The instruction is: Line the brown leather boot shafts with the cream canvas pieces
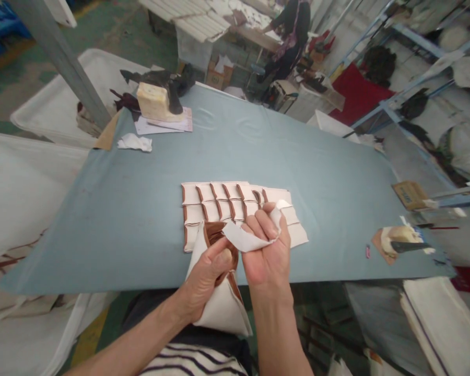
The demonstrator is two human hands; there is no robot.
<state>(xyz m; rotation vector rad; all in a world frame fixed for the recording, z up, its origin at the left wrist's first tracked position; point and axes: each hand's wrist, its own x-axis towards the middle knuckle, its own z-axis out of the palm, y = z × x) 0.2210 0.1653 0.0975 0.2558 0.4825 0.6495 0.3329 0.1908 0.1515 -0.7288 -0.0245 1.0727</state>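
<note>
The cream piece (219, 308) sits at the near edge of the table (317, 156), at 6 o'clock in the view, and hangs partly over the edge toward the striped shirt. It is a soft, flat sheet, pale and matte on the outside and reddish brown on the inside where it folds open. Its lower end tapers to a blunt wedge.

The left hand (206, 277) comes in from 7 o'clock, thumb on top, and is closed around the piece's middle. The right hand (266, 256) rises from 6 o'clock, palm toward the camera. Its fingers are curled tight on a pale flap that seems to belong to the same piece, pulled toward 2 o'clock.

Just beyond the hands, at 12 o'clock from them, lie the laid-out pieces (227, 201). They are overlapping cream tiles in rows, each with a brown curved edge, on the smooth grey-blue tabletop. At 11 o'clock stands a pale block (154, 102) on papers, with a crumpled white scrap (135, 142) near it.
</note>
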